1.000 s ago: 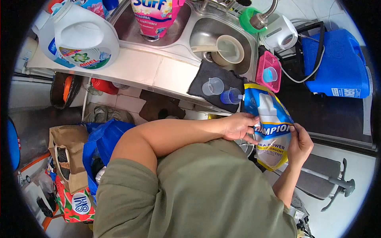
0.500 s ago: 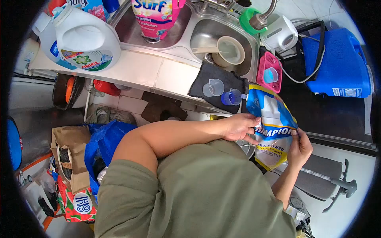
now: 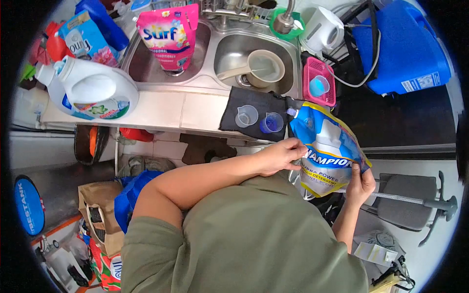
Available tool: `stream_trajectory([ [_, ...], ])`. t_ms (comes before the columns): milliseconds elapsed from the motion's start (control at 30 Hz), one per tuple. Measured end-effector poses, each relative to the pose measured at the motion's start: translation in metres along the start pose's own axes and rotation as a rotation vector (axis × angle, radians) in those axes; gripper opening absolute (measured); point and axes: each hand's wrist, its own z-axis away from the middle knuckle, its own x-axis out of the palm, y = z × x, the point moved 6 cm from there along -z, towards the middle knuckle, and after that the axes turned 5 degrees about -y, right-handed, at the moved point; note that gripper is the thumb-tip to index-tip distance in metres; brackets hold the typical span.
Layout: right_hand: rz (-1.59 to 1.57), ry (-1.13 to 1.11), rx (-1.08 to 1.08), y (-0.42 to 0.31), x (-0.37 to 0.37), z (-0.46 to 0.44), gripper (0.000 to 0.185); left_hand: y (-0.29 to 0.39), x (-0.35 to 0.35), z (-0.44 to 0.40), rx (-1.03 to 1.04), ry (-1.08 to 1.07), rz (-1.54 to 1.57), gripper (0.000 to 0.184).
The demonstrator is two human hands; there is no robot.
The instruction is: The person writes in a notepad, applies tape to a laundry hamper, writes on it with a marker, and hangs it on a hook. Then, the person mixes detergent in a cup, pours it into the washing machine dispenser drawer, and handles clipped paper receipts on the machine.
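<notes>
Between my hands is a blue, yellow and white detergent pouch (image 3: 326,129) marked "Champion", tilted with its pale spout at the upper left. My left hand (image 3: 283,157) pinches the pouch's left edge. On the opposite edge, my right hand (image 3: 361,183) grips it with the thumb in front. Near the spout, but apart from it, stands a clear measuring cup with blue liquid (image 3: 271,123). A second clear measuring cup (image 3: 246,116) is to its left. Both cups rest on a dark folded cloth (image 3: 228,115) at the counter edge.
Behind the cloth, a double sink (image 3: 210,68) holds a pink Surf pouch (image 3: 168,39) and a beige dipper (image 3: 266,68). Ariel bottles (image 3: 100,88) stand left on the counter. To the right are a pink basket (image 3: 312,73) with a cup, a white kettle (image 3: 322,29) and a blue jerrycan (image 3: 400,49).
The view has shifted, so the counter items appear further left. The spout now sits slightly farther from the blue-liquid cup. Both hands keep their hold on the pouch.
</notes>
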Motion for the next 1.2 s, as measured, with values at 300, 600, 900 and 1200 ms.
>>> stream_trajectory([
  [300, -0.103, 0.043, 0.024, 0.024, -0.001, 0.018, 0.010, 0.026, -0.003, 0.024, 0.157, -0.012, -0.993, 0.014],
  [600, -0.064, -0.031, 0.085, 0.027, 0.009, 0.030, 0.010, 0.089, -0.032, 0.086, 0.252, 0.425, -0.647, 0.016],
  [900, -0.059, -0.030, 0.043, 0.021, 0.015, 0.029, 0.009, 0.116, -0.044, 0.055, 0.344, 0.573, -0.556, 0.020],
  [1200, -0.047, -0.066, 0.053, 0.018, 0.015, 0.029, 0.011, 0.112, -0.048, 0.040, 0.218, 0.563, -0.569, 0.017],
])
